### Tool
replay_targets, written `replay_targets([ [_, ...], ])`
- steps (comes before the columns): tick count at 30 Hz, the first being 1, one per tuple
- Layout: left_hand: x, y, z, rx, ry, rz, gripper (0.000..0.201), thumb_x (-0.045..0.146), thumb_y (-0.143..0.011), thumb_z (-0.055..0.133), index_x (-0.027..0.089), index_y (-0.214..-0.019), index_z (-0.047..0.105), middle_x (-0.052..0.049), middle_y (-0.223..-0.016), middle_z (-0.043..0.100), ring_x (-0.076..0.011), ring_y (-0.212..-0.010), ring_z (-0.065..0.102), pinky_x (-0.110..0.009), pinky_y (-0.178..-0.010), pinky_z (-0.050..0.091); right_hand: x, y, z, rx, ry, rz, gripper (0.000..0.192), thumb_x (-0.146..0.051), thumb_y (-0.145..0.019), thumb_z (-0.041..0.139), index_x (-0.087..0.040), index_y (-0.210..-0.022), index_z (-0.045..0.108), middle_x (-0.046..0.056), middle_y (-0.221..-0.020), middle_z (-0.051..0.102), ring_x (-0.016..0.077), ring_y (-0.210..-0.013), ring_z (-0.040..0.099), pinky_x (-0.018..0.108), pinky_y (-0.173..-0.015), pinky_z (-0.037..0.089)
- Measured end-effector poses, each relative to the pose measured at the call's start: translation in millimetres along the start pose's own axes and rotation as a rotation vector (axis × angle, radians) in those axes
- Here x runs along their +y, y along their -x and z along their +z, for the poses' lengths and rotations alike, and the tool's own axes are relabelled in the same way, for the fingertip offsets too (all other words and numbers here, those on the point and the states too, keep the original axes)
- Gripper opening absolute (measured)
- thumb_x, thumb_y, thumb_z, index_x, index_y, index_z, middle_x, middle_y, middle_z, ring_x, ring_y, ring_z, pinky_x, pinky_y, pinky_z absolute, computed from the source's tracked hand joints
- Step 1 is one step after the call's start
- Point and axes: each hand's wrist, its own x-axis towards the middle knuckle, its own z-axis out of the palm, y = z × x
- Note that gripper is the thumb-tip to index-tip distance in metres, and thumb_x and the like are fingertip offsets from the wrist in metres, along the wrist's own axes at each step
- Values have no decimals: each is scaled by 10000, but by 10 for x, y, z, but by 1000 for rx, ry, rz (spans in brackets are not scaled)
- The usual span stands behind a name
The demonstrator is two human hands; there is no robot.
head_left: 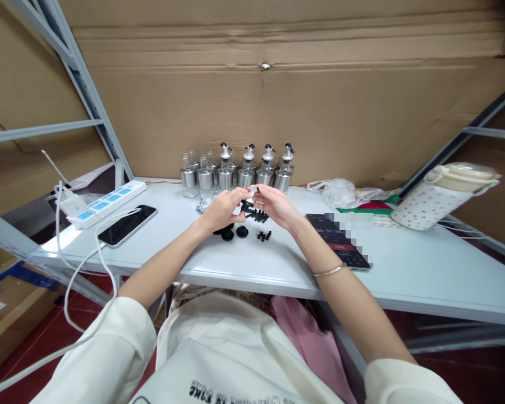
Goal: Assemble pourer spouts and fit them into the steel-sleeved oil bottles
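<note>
Here, two hands meet over a small shiny spout piece above the white counter.

The left hand and the right hand are close together, fingertips almost touching, and both pinch the little spout piece between curled fingers. It is held up in the air, just above a pile of small black parts on the counter. At 12 o'clock from the hands stands a row of glass bottles with silver bands. At 9 o'clock lies a dark phone beside a white power strip. At 3 o'clock lies another phone, and farther that way a dotted jug rests on its side.
</note>
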Motion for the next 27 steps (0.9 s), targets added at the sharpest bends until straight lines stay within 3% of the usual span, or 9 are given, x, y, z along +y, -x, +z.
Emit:
replay_targets([
  [12,13,-8,8,-3,-4,-2,375,108,-655,555,177,-1002,430,-4,-865,590,-118,-635,541,-263,-699,417,19,-16,-17,-23,34,14,322,-498,-722,686,-195,-830,682,17,-787,656,131,-756,592,249,-711,450],
  [27,-14,-10,9,-56,-117,17,279,122,-689,535,176,-955,467,-42,-877,611,-182,-812,588,-294,-745,404,4,-7,-3,-13,27,28,323,-475,-671,732,-195,-826,693,20,-823,670,134,-782,597,252,-743,464],
])
